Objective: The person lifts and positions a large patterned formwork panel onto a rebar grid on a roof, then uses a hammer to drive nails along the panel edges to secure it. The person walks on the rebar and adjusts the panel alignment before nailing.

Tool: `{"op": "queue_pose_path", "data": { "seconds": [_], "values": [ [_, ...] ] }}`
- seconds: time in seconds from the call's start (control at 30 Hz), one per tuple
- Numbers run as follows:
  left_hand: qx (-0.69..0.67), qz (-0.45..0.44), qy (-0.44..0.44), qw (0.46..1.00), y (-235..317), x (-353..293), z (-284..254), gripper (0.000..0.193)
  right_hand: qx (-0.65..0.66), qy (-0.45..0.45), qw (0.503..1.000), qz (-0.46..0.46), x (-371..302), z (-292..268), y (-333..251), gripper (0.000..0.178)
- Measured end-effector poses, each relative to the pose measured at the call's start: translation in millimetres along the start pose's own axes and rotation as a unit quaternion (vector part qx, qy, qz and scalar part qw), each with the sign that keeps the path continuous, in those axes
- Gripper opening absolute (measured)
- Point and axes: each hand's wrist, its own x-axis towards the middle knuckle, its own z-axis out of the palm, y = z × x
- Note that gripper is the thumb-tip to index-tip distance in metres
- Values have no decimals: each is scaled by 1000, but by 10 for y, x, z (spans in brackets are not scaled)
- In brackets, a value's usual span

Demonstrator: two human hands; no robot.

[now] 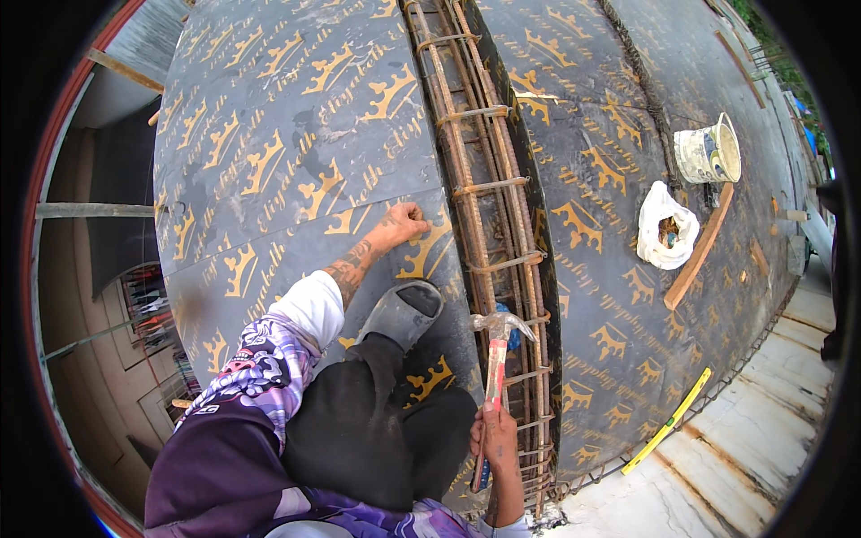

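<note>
My right hand (pixel 496 438) is wrapped round the lower handle of a claw hammer (pixel 496 363), its handle red and worn. The hammer's steel head points away from me, over a trough of rusty rebar (pixel 466 170) tied with stirrups. Left of that trough, my left hand (pixel 404 224) is closed in a pinch just above the dark printed formwork board (pixel 296 202). Whatever those fingers hold, if anything, is too small to make out. My grey rubber clog (pixel 411 312) rests on the board between my hands.
To the right are a white bucket (pixel 704 154), an open white plastic bag (pixel 653 247) with small bits inside, and a wooden strip (pixel 698 257). A yellow spirit level (pixel 668 421) lies near the right edge. At left the board ends above a drop (pixel 117 359).
</note>
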Motion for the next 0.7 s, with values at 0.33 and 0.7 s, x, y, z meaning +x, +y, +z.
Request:
{"op": "queue_pose_path", "data": {
  "seconds": [0.33,0.7],
  "values": [
    [-106,-3,67,992,-106,2,-43,19,-66,-67,995,28,109,133,128,39],
    [51,149,260,953,156,296,270,19,-105,-32,978,-178,781,103,-848,34]
  ]
}}
